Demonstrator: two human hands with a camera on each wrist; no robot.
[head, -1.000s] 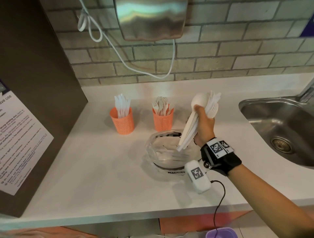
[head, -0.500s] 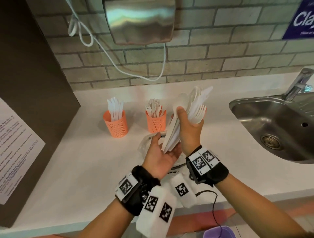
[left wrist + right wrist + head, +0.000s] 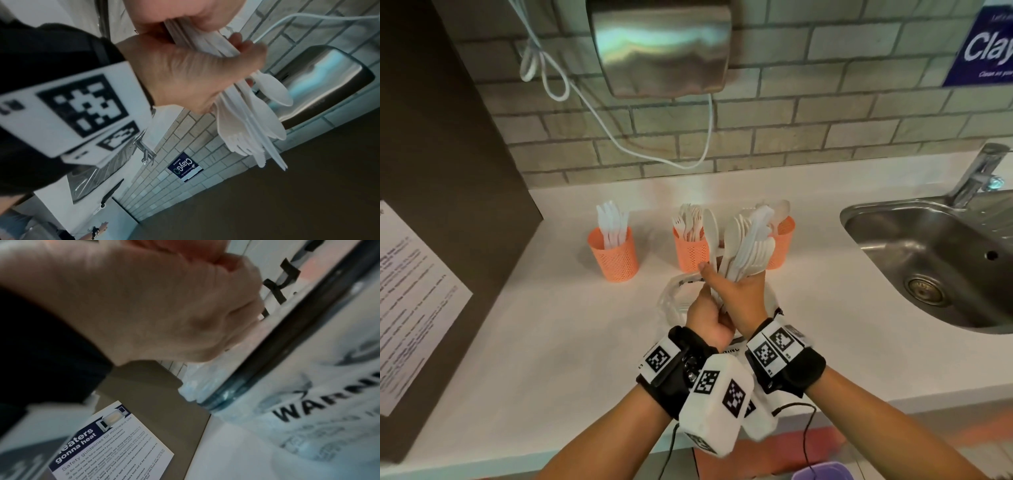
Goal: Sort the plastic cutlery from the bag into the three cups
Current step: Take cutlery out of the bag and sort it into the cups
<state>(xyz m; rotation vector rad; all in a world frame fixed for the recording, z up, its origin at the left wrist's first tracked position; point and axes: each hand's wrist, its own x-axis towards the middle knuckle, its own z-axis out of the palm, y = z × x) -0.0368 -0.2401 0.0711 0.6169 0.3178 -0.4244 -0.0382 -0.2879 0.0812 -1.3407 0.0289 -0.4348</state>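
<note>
While your right hand (image 3: 743, 294) grips a mixed bundle of white cutlery (image 3: 748, 246) upright, your left hand (image 3: 707, 317) closes its fingers round the lower handles, just beneath the right. Both hands hover directly above the bag (image 3: 671, 301), a clear one lying crumpled on the white desk (image 3: 551, 325). Behind the bag stand three orange cups. One cup (image 3: 614, 253), to the bag's far left, holds knives. A second cup (image 3: 690, 251), just behind the bag, holds forks. A third cup (image 3: 782, 245), behind and to the bag's right, is half hidden by the bundle; spoons rise from it. Right of the bag, well apart, lies a steel sink (image 3: 935, 260).
</note>
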